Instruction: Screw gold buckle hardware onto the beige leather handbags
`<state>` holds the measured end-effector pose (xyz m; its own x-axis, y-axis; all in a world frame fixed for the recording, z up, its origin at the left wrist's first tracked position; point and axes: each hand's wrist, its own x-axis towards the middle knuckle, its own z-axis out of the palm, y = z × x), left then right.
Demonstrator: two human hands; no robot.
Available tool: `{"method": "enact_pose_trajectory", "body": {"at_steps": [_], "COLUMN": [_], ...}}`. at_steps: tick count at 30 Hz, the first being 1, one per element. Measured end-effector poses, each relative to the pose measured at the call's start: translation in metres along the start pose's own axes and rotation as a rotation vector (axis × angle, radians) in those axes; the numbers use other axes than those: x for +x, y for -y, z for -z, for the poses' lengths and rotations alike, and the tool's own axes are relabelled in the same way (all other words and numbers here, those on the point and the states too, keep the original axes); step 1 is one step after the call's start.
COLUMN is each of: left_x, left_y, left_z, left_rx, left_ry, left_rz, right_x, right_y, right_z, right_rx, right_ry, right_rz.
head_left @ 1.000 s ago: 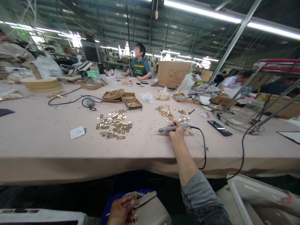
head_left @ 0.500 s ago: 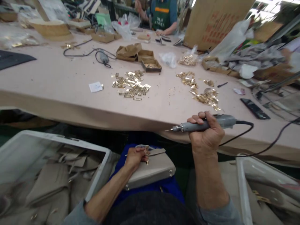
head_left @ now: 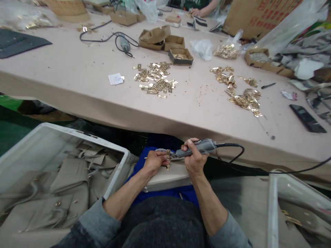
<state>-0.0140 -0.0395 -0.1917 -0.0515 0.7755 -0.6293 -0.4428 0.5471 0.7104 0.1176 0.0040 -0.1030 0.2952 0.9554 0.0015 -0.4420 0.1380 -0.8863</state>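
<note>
A beige handbag [head_left: 169, 179] lies on my lap over blue cloth. My left hand [head_left: 154, 162] is closed on the bag's top flap, pinching a small gold clasp [head_left: 168, 153]. My right hand [head_left: 194, 156] grips a grey corded electric screwdriver [head_left: 200, 148], its tip pointing left at the clasp, right beside my left fingers. The tool's black cable [head_left: 234, 158] trails off to the right under the table edge.
A pink-beige table [head_left: 77, 86] carries piles of gold metal plates [head_left: 156, 80], more gold hardware [head_left: 243, 96], small cardboard boxes [head_left: 178, 55], a second corded tool [head_left: 124, 43] and a black phone [head_left: 307, 119]. A white bin of beige bags [head_left: 51, 179] stands at my left, another bin [head_left: 289, 203] at my right.
My right hand brought the screwdriver down from the table edge to the bag on my lap. The view tilted downward. My left hand stayed on the clasp.
</note>
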Motion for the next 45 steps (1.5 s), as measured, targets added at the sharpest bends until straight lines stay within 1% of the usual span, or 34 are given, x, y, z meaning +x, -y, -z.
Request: {"method": "enact_pose_trajectory", "body": {"at_steps": [7,12,20,24,30,34,38,45], "left_x": [0.001,0.000,-0.004,-0.005,-0.004,-0.003,-0.004,-0.007], "left_y": [-0.001,-0.002,-0.007,-0.006,-0.001,0.000,-0.001,-0.003], "left_z": [0.001,0.001,0.001,0.001,0.000,-0.002,-0.003,-0.005], "left_rx": [-0.007,-0.015,-0.029,-0.033,-0.025,-0.019,-0.017,-0.011], "left_ry": [-0.005,-0.003,0.031,0.038,0.012,-0.001,-0.010,-0.017], "left_rz": [0.017,0.019,0.025,0.014,-0.003,0.002,0.004,-0.003], "right_x": [-0.002,-0.002,-0.003,-0.003,-0.001,0.000,-0.002,-0.010], "right_y": [-0.011,-0.013,-0.013,-0.013,-0.008,0.001,0.002,-0.004], "right_z": [0.002,-0.001,-0.002,-0.002,0.001,0.002,0.001,0.000], "right_rx": [-0.036,-0.026,-0.036,-0.029,-0.042,-0.021,-0.032,-0.069], "right_ry": [-0.011,-0.051,-0.070,-0.065,-0.073,-0.082,-0.057,0.006], "right_rz": [0.027,0.022,0.021,0.022,0.014,0.054,0.063,0.053]}}
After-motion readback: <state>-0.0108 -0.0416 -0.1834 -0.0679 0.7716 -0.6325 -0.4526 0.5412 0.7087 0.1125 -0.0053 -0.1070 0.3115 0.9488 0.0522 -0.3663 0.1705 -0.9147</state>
